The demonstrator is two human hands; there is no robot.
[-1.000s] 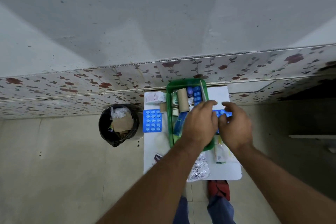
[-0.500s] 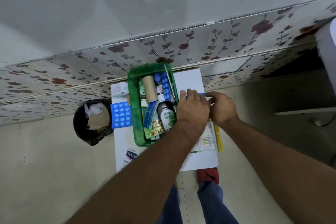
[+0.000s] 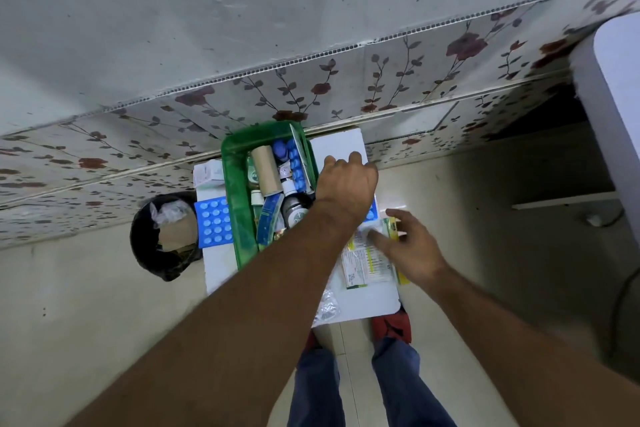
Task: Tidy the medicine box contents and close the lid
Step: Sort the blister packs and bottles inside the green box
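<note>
The green medicine box [image 3: 239, 204] stands open on a small white table [image 3: 341, 146], crowded with a brown roll [image 3: 266, 170], a bottle [image 3: 293, 215] and a blue blister pack [image 3: 297, 168]. My left hand [image 3: 346, 180] lies just right of the box. Its fingers curl over a blue blister pack [image 3: 371, 211], of which only a corner shows. My right hand [image 3: 412, 250] hovers with fingers spread over printed sachets [image 3: 363, 260] on the table, its fingertips touching them. No lid is identifiable.
Another blue blister pack [image 3: 214, 225] and a small white carton [image 3: 207, 173] lie left of the box. A foil strip [image 3: 327, 305] sits at the table's near edge. A black bin [image 3: 162, 236] stands on the floor at left, against the floral-tiled wall.
My right hand has let go of the blue blister pack and moved down to the sachets. My left hand stays on the pack beside the box. The camera has moved closer.
</note>
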